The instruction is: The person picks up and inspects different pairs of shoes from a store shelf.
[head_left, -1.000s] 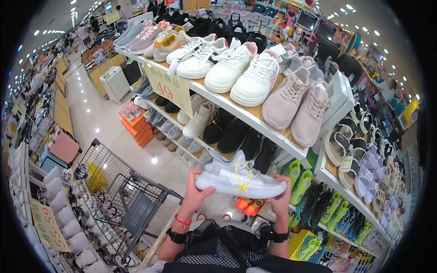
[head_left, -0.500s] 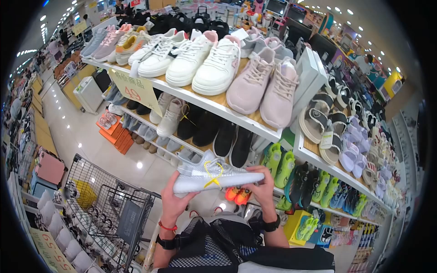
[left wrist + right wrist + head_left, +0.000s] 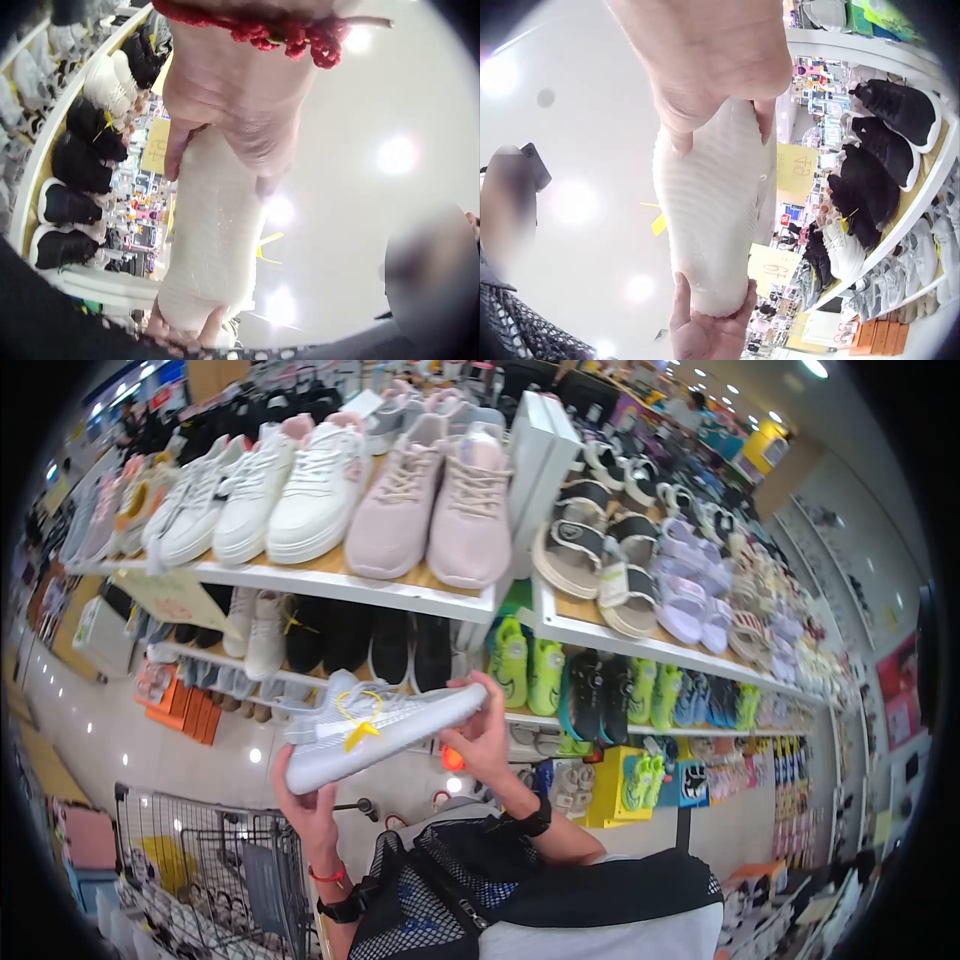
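Note:
Both hands hold one light grey knit sneaker [image 3: 385, 735] in front of the body, its toe tilted up to the right. A yellow cord with a tag [image 3: 362, 736] hangs from its laces. My left hand [image 3: 312, 815] grips the heel end, thumb at one side and fingers at the other. At the toe end, my right hand [image 3: 485, 745] pinches it between thumb and fingers. Seen from underneath, the pale ribbed sole [image 3: 712, 187] spans between the two hands in the right wrist view, and the sole [image 3: 214, 225] also fills the middle of the left wrist view.
Ahead, a shoe shelf [image 3: 400, 592] bears white and pink sneakers, with black shoes [image 3: 390, 645] on the tier below. Sandals [image 3: 630, 600] and lime-green shoes [image 3: 545, 675] stand to the right. A wire shopping cart [image 3: 210, 850] is at the lower left, near stacked orange boxes [image 3: 180, 710].
The head view has swung to the right, so the shelves shift left in it. The sneaker has tilted, its toe end rising, while both hands keep holding it.

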`<state>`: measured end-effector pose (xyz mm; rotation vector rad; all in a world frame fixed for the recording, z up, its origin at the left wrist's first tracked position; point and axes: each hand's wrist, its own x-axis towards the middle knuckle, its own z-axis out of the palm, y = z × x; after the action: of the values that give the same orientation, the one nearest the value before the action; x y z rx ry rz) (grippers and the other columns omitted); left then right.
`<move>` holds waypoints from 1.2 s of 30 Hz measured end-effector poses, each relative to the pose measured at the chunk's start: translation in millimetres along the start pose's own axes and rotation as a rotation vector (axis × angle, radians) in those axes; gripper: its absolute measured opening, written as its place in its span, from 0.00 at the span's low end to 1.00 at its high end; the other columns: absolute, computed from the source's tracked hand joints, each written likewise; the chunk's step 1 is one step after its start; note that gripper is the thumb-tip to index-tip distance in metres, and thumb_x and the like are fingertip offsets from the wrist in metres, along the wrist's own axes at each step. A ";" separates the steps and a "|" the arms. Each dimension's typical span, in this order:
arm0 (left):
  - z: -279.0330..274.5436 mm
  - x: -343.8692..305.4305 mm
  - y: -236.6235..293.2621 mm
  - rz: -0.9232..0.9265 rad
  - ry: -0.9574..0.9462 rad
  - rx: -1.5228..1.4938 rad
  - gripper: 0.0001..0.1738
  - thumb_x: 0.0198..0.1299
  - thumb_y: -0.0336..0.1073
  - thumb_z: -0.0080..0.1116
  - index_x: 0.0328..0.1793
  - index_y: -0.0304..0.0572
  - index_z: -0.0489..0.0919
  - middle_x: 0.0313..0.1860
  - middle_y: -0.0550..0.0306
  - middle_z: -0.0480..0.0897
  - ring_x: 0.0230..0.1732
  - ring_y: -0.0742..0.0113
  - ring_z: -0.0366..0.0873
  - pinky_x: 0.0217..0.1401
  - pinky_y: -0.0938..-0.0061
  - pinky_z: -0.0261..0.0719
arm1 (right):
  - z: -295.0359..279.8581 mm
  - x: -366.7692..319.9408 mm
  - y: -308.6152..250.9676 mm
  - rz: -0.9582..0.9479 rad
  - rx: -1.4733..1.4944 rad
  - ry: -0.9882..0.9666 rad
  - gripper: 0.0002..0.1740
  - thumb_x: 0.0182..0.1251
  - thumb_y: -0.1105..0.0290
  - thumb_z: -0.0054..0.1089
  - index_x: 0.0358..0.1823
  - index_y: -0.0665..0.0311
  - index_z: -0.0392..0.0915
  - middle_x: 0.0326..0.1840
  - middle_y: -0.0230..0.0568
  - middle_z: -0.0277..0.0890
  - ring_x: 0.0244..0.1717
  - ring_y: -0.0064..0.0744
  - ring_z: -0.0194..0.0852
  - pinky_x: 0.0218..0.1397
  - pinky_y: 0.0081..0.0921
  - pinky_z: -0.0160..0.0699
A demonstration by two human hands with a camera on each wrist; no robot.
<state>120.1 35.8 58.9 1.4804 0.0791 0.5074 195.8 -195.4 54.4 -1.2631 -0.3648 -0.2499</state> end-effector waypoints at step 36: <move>48.3 2.9 -22.6 -0.301 0.100 -0.779 0.33 0.66 0.49 0.45 0.73 0.43 0.55 0.70 0.55 0.63 0.70 0.59 0.59 0.71 0.59 0.57 | 38.6 -21.6 -8.8 0.158 0.148 0.276 0.45 0.54 0.67 0.61 0.68 0.59 0.42 0.55 0.46 0.59 0.58 0.37 0.62 0.64 0.34 0.61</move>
<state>146.1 -8.1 43.1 0.6641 0.1592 0.3086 167.7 -161.3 63.4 -1.0882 -0.0447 -0.2543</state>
